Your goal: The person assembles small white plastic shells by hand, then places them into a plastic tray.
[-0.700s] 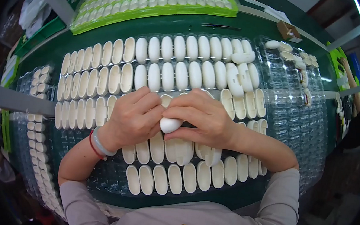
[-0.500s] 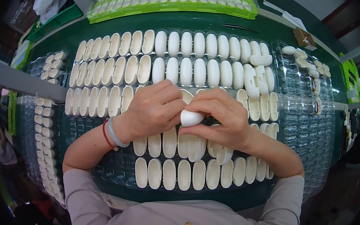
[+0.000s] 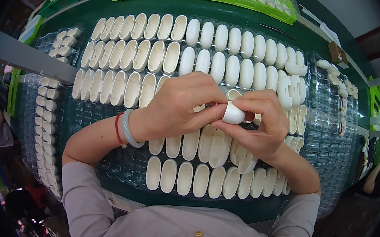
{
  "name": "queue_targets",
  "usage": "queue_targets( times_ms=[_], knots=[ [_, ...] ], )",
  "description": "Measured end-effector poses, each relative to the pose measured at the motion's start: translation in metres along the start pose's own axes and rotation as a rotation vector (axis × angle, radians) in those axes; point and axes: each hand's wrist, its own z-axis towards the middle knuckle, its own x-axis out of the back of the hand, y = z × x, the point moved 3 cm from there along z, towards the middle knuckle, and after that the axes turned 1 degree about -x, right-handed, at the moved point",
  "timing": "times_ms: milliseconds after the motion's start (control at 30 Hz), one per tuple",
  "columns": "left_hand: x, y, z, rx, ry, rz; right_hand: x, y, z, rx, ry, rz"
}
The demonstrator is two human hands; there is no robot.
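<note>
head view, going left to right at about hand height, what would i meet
Column of small white pieces, red bracelet, pale bangle, left hand, rounded white piece, right hand, clear tray.

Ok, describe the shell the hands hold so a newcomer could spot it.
On the green table, find the rows of oval shells. Above them, the left hand and right hand meet at a glossy, rounded white shell. Only it is held; its neighbours lie in rows.

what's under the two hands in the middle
Cream oval shells show around the left hand and right hand, which hold a white piece between them. Whatever lies directly beneath the hands is covered, so I can't tell what is there.
</note>
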Motion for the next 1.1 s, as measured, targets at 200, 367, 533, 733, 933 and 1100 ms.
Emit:
queue_targets(
  times_ms=[200, 367, 533, 733, 933, 1100],
  knots=[
    [0.002, 0.0, 0.001, 0.173, -0.09, -0.595, 0.007, 0.008, -0.003, -0.004, 0.123, -0.051],
    [-0.001, -0.003, -0.002, 0.188, -0.113, -0.534, 0.002, 0.006, 0.002, 0.02, 0.084, -0.013],
    [0.001, -0.009, 0.0, 0.375, -0.143, -0.663, -0.004, 0.018, 0.002, -0.157, -0.01, 0.133],
    [-0.001, -0.013, -0.003, 0.385, -0.146, -0.686, -0.006, 0.021, -0.003, -0.222, -0.073, 0.096],
    [-0.002, -0.013, -0.002, 0.396, -0.154, -0.658, -0.006, 0.021, -0.004, -0.215, -0.046, 0.075],
    [-0.001, -0.011, -0.002, 0.375, -0.138, -0.613, -0.006, 0.02, -0.005, -0.244, -0.071, 0.086]
  ],
)
